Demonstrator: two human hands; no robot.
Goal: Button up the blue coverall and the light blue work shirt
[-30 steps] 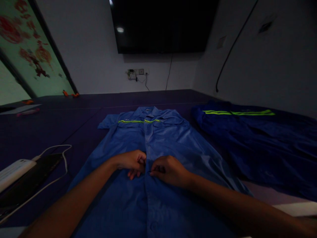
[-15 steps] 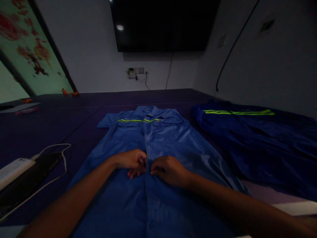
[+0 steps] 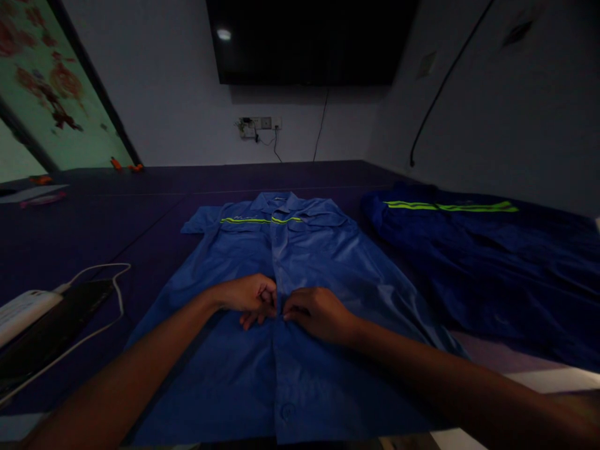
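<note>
A blue work shirt (image 3: 304,262) with a yellow-green reflective stripe across the chest lies flat, front up, on a dark purple surface (image 3: 94,219). My left hand (image 3: 248,299) and my right hand (image 3: 316,312) meet at the shirt's front placket, about halfway down. Both hands are closed in a pinch on the placket fabric. The fingertips hide whatever lies between them. A button shows lower on the placket, near the bottom edge.
A darker blue garment (image 3: 469,250) with a reflective stripe lies to the right. At the left sit a white power bank (image 3: 23,309), a dark phone (image 3: 60,319) and a white cable (image 3: 107,294). A black screen (image 3: 309,40) hangs on the far wall.
The view has tilted down slightly, so everything sits higher in frame. Both hands stay pinched on the placket at the same spot on the shirt.
</note>
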